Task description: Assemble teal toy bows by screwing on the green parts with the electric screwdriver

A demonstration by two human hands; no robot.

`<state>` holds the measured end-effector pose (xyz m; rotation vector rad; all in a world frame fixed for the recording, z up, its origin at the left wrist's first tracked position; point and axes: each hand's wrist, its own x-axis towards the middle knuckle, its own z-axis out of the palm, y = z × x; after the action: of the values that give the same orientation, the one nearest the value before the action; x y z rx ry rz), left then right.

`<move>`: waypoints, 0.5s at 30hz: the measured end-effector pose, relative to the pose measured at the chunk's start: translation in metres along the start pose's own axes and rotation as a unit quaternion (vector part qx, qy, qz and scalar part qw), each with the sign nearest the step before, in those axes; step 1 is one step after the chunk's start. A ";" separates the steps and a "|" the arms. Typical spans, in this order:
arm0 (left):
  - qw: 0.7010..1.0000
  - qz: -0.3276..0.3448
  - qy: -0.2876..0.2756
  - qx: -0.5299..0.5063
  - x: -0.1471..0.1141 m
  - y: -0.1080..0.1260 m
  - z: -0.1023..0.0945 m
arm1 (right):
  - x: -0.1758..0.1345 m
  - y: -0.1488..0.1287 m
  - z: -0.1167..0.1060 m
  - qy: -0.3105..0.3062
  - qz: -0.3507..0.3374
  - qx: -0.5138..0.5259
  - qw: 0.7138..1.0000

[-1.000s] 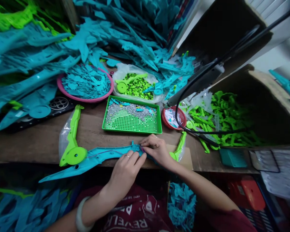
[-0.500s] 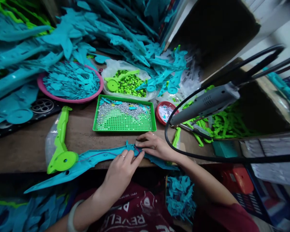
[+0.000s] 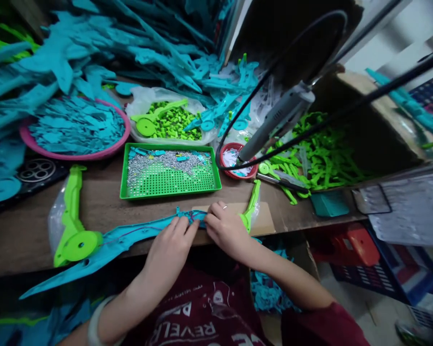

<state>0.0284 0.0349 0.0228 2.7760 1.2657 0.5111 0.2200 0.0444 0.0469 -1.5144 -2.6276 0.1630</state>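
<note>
A long blue plastic toy shell half (image 3: 128, 236) lies hollow side up along the table's front edge, its pointed end jutting out at left. A thin purple wire (image 3: 130, 229) runs along its inside. My left hand (image 3: 169, 247) is closed on the shell's near edge, fingertips close to the wire. Just right of it, my right hand (image 3: 227, 229) has its fingers curled onto the shell; its fingertips are partly hidden. A bright green arm with a round disc (image 3: 78, 246) sits at the shell's left part. Another green piece (image 3: 252, 211) stands beside my right hand.
Behind the shell is a green perforated tray (image 3: 169, 195) of small metal screws. A pink basin (image 3: 25, 139) of blue parts, a plastic bag (image 3: 137, 103) of green pieces and a red basket (image 3: 253, 174) surround it. A grey electric screwdriver (image 3: 277, 120) hangs with its black cable at right.
My right hand has drawn back from the wire area and curled over the shell farther right. My left hand stays on the shell. The view has shifted, and the hanging screwdriver appears more upright.
</note>
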 end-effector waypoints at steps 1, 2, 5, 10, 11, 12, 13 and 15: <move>1.000 -0.005 0.002 -0.006 -0.001 -0.001 0.000 | 0.000 -0.003 0.001 0.003 -0.010 -0.036 0.999; 1.000 -0.014 0.006 -0.012 -0.001 -0.001 0.001 | 0.000 -0.005 0.002 0.005 -0.021 -0.066 0.998; 0.999 -0.037 0.007 -0.023 -0.002 -0.003 0.002 | -0.004 -0.006 0.005 0.009 -0.047 -0.093 0.994; 0.998 -0.038 -0.023 -0.038 0.004 -0.007 -0.001 | -0.008 0.000 -0.003 -0.021 -0.051 -0.033 0.998; 0.998 -0.045 -0.025 -0.045 0.006 -0.008 -0.002 | -0.009 0.001 -0.006 -0.033 -0.050 -0.019 0.998; 0.997 -0.053 -0.021 -0.050 0.006 -0.008 -0.003 | -0.009 0.001 -0.010 -0.042 -0.051 -0.007 0.998; 0.997 -0.060 -0.011 -0.051 0.006 -0.008 -0.004 | -0.009 0.002 -0.012 -0.048 -0.053 0.001 0.997; 0.998 -0.051 0.020 -0.045 0.003 -0.007 -0.005 | -0.010 0.003 -0.015 -0.049 -0.061 0.007 0.997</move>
<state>0.0234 0.0412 0.0270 2.6263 1.3482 0.6028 0.2296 0.0374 0.0612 -1.3707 -2.7802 0.2504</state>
